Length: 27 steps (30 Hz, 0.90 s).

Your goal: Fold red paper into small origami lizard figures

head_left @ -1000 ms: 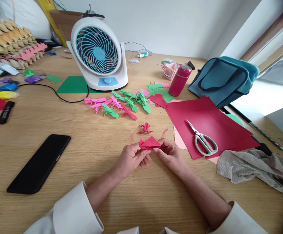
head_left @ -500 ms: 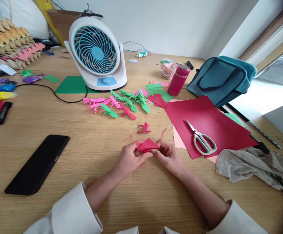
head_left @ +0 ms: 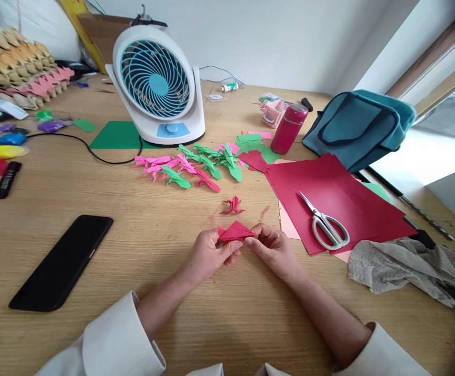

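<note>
A folded red paper piece (head_left: 235,231) is pinched between both hands just above the wooden table (head_left: 141,219). My left hand (head_left: 208,253) grips its left side with fingers closed. My right hand (head_left: 274,248) holds its right end, fingers curled. A small finished red paper figure (head_left: 233,205) lies just beyond the hands. Further back lies a row of pink and green folded figures (head_left: 190,166).
A black phone (head_left: 62,261) lies at the left. Red paper sheets (head_left: 329,193) with scissors (head_left: 325,222) sit at the right, beside a grey cloth (head_left: 403,266). A fan (head_left: 157,89), a red bottle (head_left: 288,129) and a teal bag (head_left: 358,128) stand behind. A black cable (head_left: 90,149) crosses the left.
The hands have shifted the red paper slightly, turning it flatter between the fingers. Nothing else on the table has moved.
</note>
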### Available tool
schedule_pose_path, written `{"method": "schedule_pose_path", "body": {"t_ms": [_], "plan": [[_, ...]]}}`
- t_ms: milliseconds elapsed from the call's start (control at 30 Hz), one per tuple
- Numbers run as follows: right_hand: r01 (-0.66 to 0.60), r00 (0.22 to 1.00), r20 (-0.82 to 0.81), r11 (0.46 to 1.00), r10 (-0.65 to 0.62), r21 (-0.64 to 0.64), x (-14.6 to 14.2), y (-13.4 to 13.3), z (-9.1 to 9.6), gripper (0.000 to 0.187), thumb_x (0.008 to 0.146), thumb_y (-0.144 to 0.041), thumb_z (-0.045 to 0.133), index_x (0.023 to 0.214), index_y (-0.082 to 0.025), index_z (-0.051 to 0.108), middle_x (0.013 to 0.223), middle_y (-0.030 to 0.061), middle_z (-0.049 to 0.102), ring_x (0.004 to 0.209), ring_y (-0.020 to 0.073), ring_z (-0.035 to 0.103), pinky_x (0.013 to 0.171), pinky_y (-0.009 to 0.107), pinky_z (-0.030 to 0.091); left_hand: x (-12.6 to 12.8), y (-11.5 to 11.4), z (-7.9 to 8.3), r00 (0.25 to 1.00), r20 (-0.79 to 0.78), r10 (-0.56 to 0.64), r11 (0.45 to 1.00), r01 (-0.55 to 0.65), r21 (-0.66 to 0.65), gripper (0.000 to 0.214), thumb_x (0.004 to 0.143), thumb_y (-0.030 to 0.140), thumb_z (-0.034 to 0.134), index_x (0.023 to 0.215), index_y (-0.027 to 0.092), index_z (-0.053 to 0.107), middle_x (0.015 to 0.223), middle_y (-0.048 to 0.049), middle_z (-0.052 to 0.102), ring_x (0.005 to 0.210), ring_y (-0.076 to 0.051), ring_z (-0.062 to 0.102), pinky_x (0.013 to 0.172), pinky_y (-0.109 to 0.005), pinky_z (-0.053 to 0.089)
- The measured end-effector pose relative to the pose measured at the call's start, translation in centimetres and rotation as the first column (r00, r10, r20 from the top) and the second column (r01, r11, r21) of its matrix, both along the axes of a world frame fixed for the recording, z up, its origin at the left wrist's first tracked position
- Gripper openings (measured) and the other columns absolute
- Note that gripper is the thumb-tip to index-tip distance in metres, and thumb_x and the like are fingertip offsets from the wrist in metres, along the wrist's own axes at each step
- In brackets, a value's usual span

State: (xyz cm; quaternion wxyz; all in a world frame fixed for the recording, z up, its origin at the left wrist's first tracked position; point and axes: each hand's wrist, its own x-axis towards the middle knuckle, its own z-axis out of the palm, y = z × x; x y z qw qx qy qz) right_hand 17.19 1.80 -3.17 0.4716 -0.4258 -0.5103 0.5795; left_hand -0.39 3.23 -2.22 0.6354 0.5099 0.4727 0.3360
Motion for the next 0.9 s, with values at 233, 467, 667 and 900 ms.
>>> {"method": "schedule_pose_path", "body": {"t_ms": [233, 467, 667, 900], "plan": [[0.024, 1.0, 0.019, 0.999, -0.024, -0.024, -0.2, 0.1, 0.6, 0.035, 0.075, -0.048, 0.076, 0.069, -0.019, 0.057, 0.059, -0.003, 0.056, 0.054, 0.0101, 0.045, 0.054, 0.025, 0.037, 0.0, 0.1, -0.4, 0.999, 0.007, -0.035, 0.999, 0.035, 0.013, 0.029, 0.072, 0.04, 0.071, 0.074, 0.012, 0.063, 0.058, 0.0005, 0.061, 0.045, -0.007, 0.053, 0.043, -0.018, 0.045], [0.034, 0.999, 0.037, 0.999, -0.033, -0.015, -0.3, -0.1, 0.2, 0.034, 0.077, -0.046, 0.074, 0.07, -0.019, 0.056, 0.059, -0.0038, 0.053, 0.054, 0.0092, 0.041, 0.053, 0.023, 0.033, 0.1, -0.1, -0.7, 0.999, 0.014, -0.039, 0.999, 0.039, 0.022, 0.032, 0.073, 0.038, 0.071, 0.09, 0.012, 0.065, 0.064, 0.0016, 0.061, 0.047, -0.008, 0.052, 0.044, -0.019, 0.045], [0.066, 0.983, 0.171, 0.998, -0.065, -0.003, -0.6, -0.6, -0.3, 0.033, 0.08, -0.045, 0.071, 0.07, -0.018, 0.054, 0.061, -0.0034, 0.051, 0.056, 0.0096, 0.038, 0.054, 0.024, 0.031, 0.1, -0.2, -0.1, 0.998, -0.061, -0.021, 0.995, 0.027, 0.1, 0.029, 0.073, 0.038, 0.071, 0.085, 0.012, 0.068, 0.06, 0.0031, 0.056, 0.048, -0.006, 0.044, 0.043, -0.017, 0.038], [0.063, 0.997, 0.052, 0.998, -0.063, -0.008, -0.5, -0.6, -0.5, 0.024, 0.077, -0.035, 0.076, 0.073, -0.018, 0.059, 0.062, -0.0041, 0.053, 0.057, 0.0091, 0.041, 0.054, 0.022, 0.033, 0.0, -0.2, 0.3, 0.996, -0.091, 0.008, 0.998, -0.002, 0.063, 0.031, 0.072, 0.039, 0.071, 0.083, 0.011, 0.068, 0.057, 0.0031, 0.056, 0.047, -0.007, 0.046, 0.045, -0.018, 0.04]]}}
